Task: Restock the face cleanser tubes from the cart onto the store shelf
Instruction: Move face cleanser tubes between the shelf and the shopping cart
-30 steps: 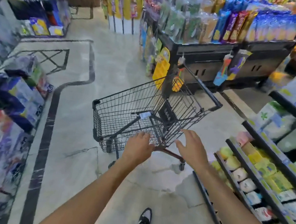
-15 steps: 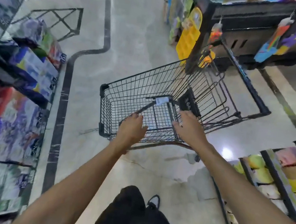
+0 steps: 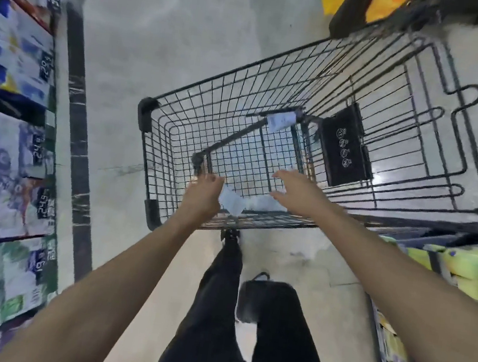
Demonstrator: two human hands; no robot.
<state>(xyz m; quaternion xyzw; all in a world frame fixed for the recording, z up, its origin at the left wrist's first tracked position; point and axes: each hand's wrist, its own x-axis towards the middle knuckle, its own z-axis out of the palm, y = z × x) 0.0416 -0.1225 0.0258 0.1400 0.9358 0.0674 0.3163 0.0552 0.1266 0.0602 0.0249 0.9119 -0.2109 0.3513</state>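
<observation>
You reach into the cart (image 3: 270,118) at frame centre, left hand (image 3: 203,196) touching pale packs (image 3: 233,203), grip unclear, right hand (image 3: 298,193) spread and empty; next, grasp a tube.

shop | wire cart (image 3: 268,130) | price-tagged shelves (image 3: 7,150)

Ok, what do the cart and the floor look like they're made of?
The cart looks like dark-coated steel wire: thin bars crossing in an open grid you can see the floor through, with what look like black plastic bumpers at the corners. The floor looks like polished stone or tile: pale, mottled, glossy enough to reflect light, with a dark inlaid border.
</observation>
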